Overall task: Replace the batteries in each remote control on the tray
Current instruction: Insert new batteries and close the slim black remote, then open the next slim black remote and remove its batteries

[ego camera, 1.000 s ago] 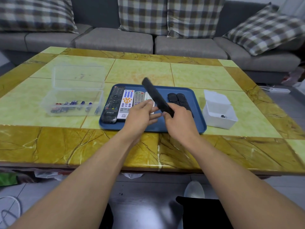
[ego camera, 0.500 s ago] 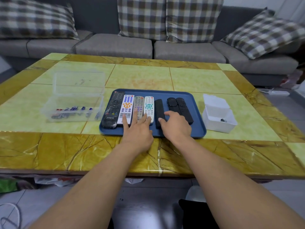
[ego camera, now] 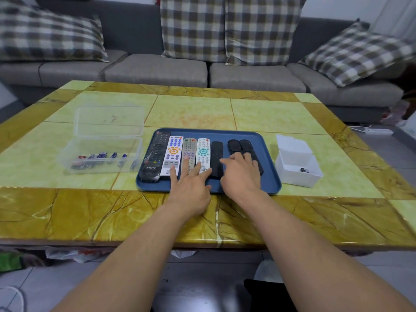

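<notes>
at the centre of the frame, the blue tray is holding the remotes; the left hand, fingers spread, is resting on them, while the right hand is lying relaxed, grasping nothing, on the black remotes.

Both hands flat over remotes on blue tray: L hand, R hand.

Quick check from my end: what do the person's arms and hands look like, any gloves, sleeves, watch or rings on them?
Both forearms are bare as far up as the picture shows: no sleeves in view. The left hand and the right hand wear no gloves. No watch, strap or bracelet shows at either wrist, and no ring is visible on the fingers that can be seen. No cables, tape or markings on either arm.
</notes>
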`<state>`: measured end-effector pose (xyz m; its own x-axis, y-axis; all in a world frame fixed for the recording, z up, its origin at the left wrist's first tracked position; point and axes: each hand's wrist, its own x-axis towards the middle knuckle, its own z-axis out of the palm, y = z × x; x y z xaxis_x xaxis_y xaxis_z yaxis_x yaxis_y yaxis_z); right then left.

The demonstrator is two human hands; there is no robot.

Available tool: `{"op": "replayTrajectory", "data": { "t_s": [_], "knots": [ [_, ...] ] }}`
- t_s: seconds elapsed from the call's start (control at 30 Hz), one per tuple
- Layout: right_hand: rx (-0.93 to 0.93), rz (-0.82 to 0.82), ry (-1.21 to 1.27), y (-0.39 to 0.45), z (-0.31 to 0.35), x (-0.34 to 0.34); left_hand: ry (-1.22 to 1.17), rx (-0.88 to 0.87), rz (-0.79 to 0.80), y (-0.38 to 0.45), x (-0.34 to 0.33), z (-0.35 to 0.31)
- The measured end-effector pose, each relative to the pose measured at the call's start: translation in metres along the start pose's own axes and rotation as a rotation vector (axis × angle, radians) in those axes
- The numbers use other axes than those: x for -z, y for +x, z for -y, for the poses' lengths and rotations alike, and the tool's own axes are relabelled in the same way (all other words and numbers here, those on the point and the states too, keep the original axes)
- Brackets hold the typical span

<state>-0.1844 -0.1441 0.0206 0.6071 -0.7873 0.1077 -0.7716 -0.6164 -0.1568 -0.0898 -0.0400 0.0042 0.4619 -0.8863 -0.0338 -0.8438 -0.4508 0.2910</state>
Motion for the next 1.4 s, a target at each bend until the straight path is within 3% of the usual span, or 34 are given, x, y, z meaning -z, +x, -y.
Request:
{"op": "replayTrajectory", "data": {
  "t_s": [0.1, 0.27, 0.4, 0.57, 0.67, 0.9, 1.07, 1.13, 1.2, 1.3, 1.4],
  "knots": [
    [-0.061, 0.069, -0.073, 0.002, -0.012, -0.003, -0.008, 0.002, -0.01, 0.0, -0.001, 0.0],
    [-0.14, 0.215, 0.035, 0.001, -0.029, -0.007, -0.024, -0.016, -0.02, -0.001, 0.0, -0.002],
    [-0.132, 0.189, -0.032, -0.001, -0.024, -0.005, -0.007, -0.044, 0.021, -0.001, -0.001, -0.002],
    [-0.066, -0.037, -0.17, -0.001, -0.02, -0.009, 0.044, -0.042, 0.072, 0.0, -0.004, -0.008],
    [-0.06, -0.092, -0.186, 0.0, -0.015, -0.003, 0.063, -0.038, 0.079, 0.001, -0.005, -0.008],
    [-0.105, -0.049, -0.064, 0.001, -0.006, 0.002, 0.064, -0.032, 0.084, 0.001, -0.007, -0.007],
    [-0.244, -0.049, 0.154, 0.001, -0.013, 0.017, 0.028, -0.029, 0.064, 0.001, -0.007, -0.007],
    [-0.284, -0.093, 0.356, -0.001, -0.017, 0.022, -0.08, -0.038, -0.008, 0.001, -0.005, -0.008],
    [-0.269, -0.118, 0.72, -0.004, -0.019, 0.025, -0.325, -0.012, -0.134, 0.004, -0.001, -0.009],
    [-0.184, 0.029, 1.172, -0.017, -0.012, 0.037, -0.852, 0.091, -0.24, 0.003, 0.017, -0.015],
    [-0.151, 0.143, 1.395, -0.03, -0.006, 0.045, -1.221, 0.109, -0.287, -0.002, 0.031, -0.019]
  ]
}}
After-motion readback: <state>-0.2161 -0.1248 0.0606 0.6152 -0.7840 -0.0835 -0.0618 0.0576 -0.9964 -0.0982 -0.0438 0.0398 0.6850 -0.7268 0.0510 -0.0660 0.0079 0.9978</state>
